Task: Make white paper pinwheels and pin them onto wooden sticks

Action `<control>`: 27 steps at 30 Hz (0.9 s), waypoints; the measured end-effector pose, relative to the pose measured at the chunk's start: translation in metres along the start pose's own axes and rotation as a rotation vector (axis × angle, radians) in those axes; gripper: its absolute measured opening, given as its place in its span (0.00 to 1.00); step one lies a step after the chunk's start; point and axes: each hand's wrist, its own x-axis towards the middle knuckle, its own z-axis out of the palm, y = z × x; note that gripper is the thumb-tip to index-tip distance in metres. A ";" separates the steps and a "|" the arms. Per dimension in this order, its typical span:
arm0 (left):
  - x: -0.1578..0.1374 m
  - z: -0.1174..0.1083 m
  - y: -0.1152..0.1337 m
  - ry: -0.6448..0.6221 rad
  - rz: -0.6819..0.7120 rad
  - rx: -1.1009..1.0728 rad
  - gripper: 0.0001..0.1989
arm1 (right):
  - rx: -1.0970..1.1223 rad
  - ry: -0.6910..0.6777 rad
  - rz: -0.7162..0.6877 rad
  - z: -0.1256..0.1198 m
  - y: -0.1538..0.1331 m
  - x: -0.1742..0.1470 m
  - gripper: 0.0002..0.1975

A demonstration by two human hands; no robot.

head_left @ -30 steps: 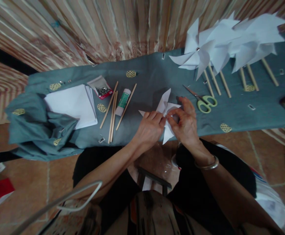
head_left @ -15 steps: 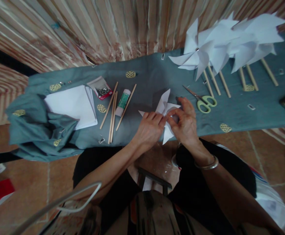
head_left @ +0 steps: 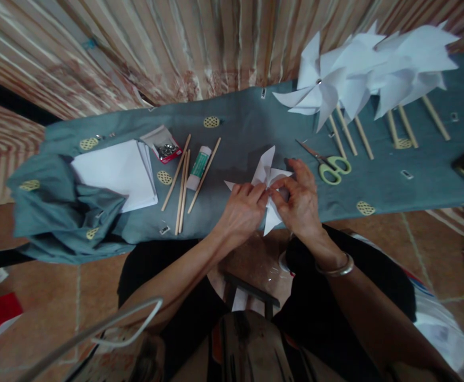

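Note:
A white paper pinwheel (head_left: pixel 263 165) lies on the cloth in front of me, its blades folded toward the centre. My left hand (head_left: pixel 245 208) presses on it from the left, fingers closed over its middle. At the centre my right hand (head_left: pixel 300 199) pinches with thumb and forefinger; whether a small pin sits between them is hidden. Right of that hand lie scissors (head_left: pixel 333 168) with green handles, blades partly open. On the left a glue stick (head_left: pixel 199 168) rests among several wooden sticks (head_left: pixel 183 192).
A covered table (head_left: pixel 240 122) runs across the view. A box of metal pins (head_left: pixel 164 146) and a stack of white paper (head_left: pixel 116 175) are at left. Several finished pinwheels on sticks (head_left: pixel 359 71) overlap at the far right. A striped curtain (head_left: pixel 224 48) hangs behind.
The view has shifted very slightly. Both hands stay at the pinwheel's centre in nearly the same pose.

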 end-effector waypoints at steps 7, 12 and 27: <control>0.001 0.002 0.000 -0.018 0.000 -0.005 0.15 | -0.021 0.037 -0.042 0.002 0.003 0.000 0.05; 0.002 0.002 0.000 -0.015 -0.006 -0.007 0.15 | 0.010 0.028 -0.019 0.002 0.002 0.000 0.04; 0.003 0.000 0.000 -0.010 -0.004 0.006 0.15 | -0.031 0.010 -0.069 -0.006 -0.004 -0.004 0.09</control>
